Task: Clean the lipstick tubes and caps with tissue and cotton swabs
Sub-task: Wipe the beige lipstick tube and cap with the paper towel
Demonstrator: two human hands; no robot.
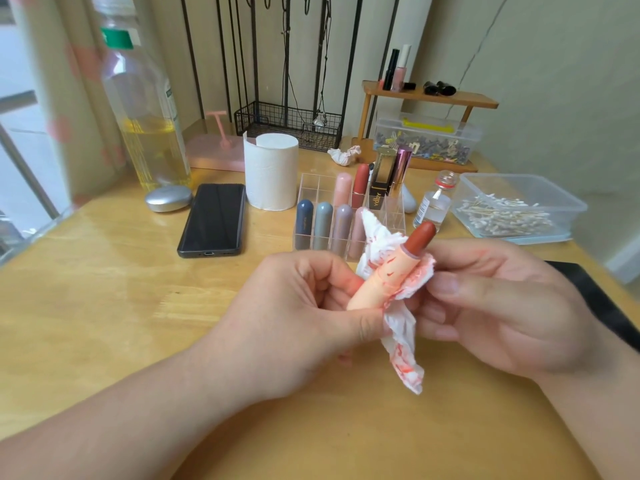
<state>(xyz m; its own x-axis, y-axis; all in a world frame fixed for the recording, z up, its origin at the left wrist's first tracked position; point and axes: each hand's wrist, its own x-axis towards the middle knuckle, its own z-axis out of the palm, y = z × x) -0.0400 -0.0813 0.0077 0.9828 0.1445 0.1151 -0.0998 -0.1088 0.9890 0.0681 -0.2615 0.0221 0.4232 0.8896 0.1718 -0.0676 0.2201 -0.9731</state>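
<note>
the peach plastic lipstick tube [375,277], its red-brown stick poking out, is up in the air over the yellow wooden table [104,306], between both hands. the left hand [298,306] pinches its bottom end with thumb and bent fingers. the right hand [502,306] grips the white tissue with red smears [403,344], which wraps the tube's middle. behind, a clear plastic rack [313,187] holds more tubes.

Tissue [401,344] hides the back of the peach lipstick tube [377,282], oil bottle [145,109] is blurry and cropped up top, vial [434,204] label's way too tiny to read.
</note>
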